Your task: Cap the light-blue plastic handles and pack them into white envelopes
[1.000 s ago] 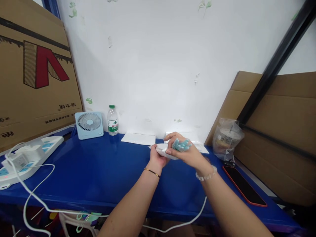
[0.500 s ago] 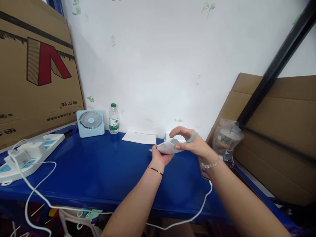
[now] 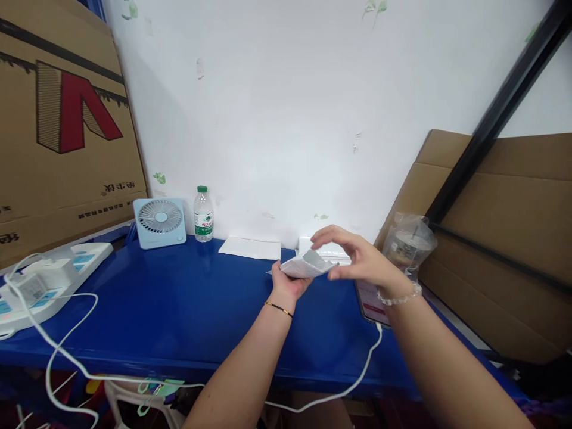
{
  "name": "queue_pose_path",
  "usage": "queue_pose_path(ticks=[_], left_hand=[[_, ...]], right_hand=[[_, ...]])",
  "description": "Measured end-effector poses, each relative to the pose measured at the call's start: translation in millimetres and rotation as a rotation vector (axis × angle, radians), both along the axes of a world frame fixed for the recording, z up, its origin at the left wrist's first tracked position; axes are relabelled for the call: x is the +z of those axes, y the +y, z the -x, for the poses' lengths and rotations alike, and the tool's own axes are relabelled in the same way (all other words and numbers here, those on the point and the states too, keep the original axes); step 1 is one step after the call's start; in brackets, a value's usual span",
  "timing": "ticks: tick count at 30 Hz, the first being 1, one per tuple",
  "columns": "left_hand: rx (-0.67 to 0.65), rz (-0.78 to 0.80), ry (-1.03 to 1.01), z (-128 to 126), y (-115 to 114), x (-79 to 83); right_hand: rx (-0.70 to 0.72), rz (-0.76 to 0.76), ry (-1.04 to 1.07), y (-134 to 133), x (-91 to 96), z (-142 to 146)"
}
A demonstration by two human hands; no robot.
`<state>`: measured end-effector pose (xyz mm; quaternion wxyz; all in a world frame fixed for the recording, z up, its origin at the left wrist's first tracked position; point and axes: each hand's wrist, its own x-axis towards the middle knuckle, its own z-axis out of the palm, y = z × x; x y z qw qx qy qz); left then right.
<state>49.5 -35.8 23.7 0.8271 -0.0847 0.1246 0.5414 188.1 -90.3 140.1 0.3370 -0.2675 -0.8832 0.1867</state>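
Note:
My left hand [image 3: 286,282] is closed on a small white paper packet [image 3: 304,266], holding it above the blue table [image 3: 187,304]. The packet's top is spread open, showing a grey inside. Just to the right of the packet hovers my right hand [image 3: 357,257], its fingers curved and apart at the opening, nothing visible in them. A phone [image 3: 370,298] with a lit screen lies on the table under my right wrist, with a white cable running from it.
Against the wall stand a pale blue fan [image 3: 159,221], a water bottle [image 3: 203,215] and flat white sheets [image 3: 250,247]. A power strip [image 3: 49,277] with plugs and cords is left. A bagged drink cup [image 3: 409,245] and cardboard [image 3: 500,238] sit right.
The bunch of teal pieces seen in my right hand a second ago is gone from view. That hand has opened and drawn slightly right of the packet. The phone has shifted under my wrist.

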Motion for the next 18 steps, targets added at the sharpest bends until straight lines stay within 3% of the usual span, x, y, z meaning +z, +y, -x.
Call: queue_pose_path(ticks=[3, 7, 11, 14, 16, 18], left_hand=[[0.010, -0.027, -0.018, 1, -1, 1.2], [0.026, -0.066, -0.030, 3, -4, 5.7], [0.060, -0.121, -0.026, 6, -5, 11.7], [0.068, -0.143, -0.022, 8, -3, 12.8], [0.061, -0.134, -0.024, 10, -1, 10.2], [0.067, -0.104, 0.014, 13, 2, 5.5]], right_hand=[[-0.047, -0.120, -0.100, -7, -1.7, -2], [-0.176, -0.238, 0.035, -10, 4.4, 0], [-0.085, -0.047, -0.094, -5, 10.7, 2], [-0.096, 0.056, -0.036, 5, 3.7, 4], [-0.135, -0.013, 0.035, 10, -6.0, 7], [-0.163, -0.207, 0.007, 12, -17.5, 10]])
